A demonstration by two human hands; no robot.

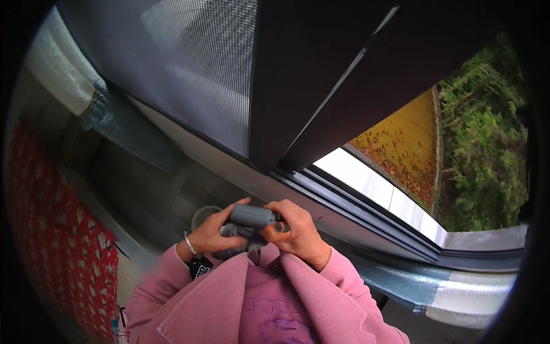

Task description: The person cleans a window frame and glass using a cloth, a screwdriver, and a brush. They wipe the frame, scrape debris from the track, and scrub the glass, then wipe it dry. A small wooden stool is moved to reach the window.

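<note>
In front of my chest both hands hold a grey block-shaped tool (252,215) with rounded edges. My left hand (215,235) grips its left end, thumb and fingers bent around it. Bunched grey cloth-like material (236,236) hangs below the block, against the left fingers. My right hand (298,226) closes on the right end, where a small orange part (279,227) shows by the thumb and fingers. The exact kind of tool cannot be made out, and the palms hide part of it.
An open dark-framed window sash (309,74) with a mesh screen (200,69) stands ahead. The window track (355,206) and white outer sill (378,186) run to the right. Curtains (132,135) hang left, beside red patterned fabric (57,246). A pale round rim (203,215) shows behind my left hand.
</note>
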